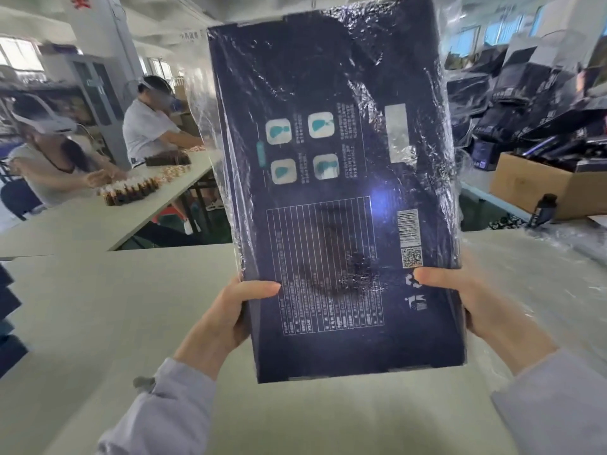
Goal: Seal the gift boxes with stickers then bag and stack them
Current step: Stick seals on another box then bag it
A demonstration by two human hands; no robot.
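Note:
A large dark blue gift box (331, 178) stands upright in the air above the table, printed back face toward me. A clear plastic bag (437, 103) covers most of it from the top down; its lower end is bare. My left hand (226, 320) grips the box's lower left edge, thumb on the face. My right hand (473, 303) grips the lower right edge, thumb by the QR code.
A pale table (98, 323) lies below. Clear plastic bags (542, 274) are piled at the right. Dark boxes (8, 307) show at the left edge. A cardboard carton (538, 188) and heaped dark boxes (525, 93) sit far right. Two people work at another table (65, 221).

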